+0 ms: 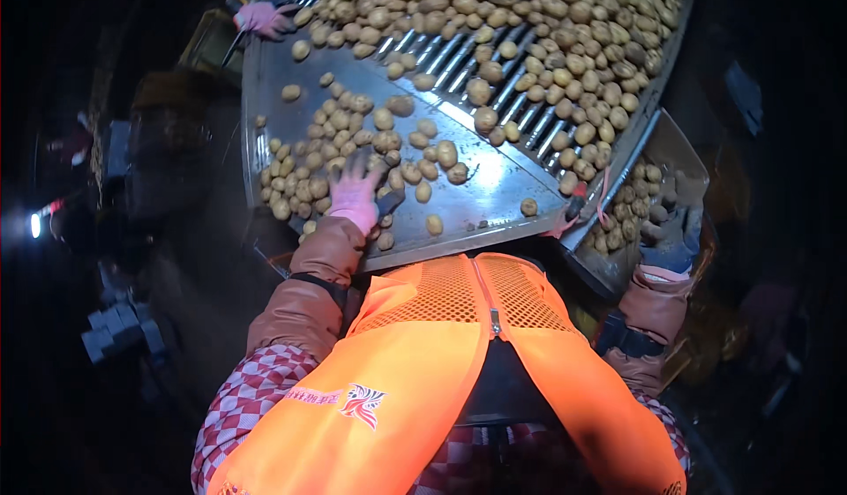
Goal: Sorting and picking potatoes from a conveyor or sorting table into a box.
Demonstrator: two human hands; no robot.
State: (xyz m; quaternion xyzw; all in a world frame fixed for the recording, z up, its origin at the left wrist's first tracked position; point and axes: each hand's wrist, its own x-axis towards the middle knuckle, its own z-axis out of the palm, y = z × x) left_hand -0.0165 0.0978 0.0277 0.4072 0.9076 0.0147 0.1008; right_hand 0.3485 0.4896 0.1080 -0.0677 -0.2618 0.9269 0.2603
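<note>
My left hand [356, 193], in a pink work glove with dark fingertips, rests on loose potatoes [331, 129] gathered at the left of a metal tray [472, 164]. Its fingers are spread, with the thumb held out to the right. At the far right, my right hand [670, 237] wears a dark grey glove and reaches over the side of a bin [678, 142] of smaller potatoes [631, 204]. Its fingers stretch forward, apart from the thumb; no potato shows clearly in its grasp.
Beyond the tray, a large heap of potatoes [573, 18] lies on metal rollers [459, 63]. Another person's pink-gloved hand [265, 18] is at the tray's far left corner. A pink strip [604, 197] hangs by the right corner. Grey blocks [119, 327] stand in the dark left.
</note>
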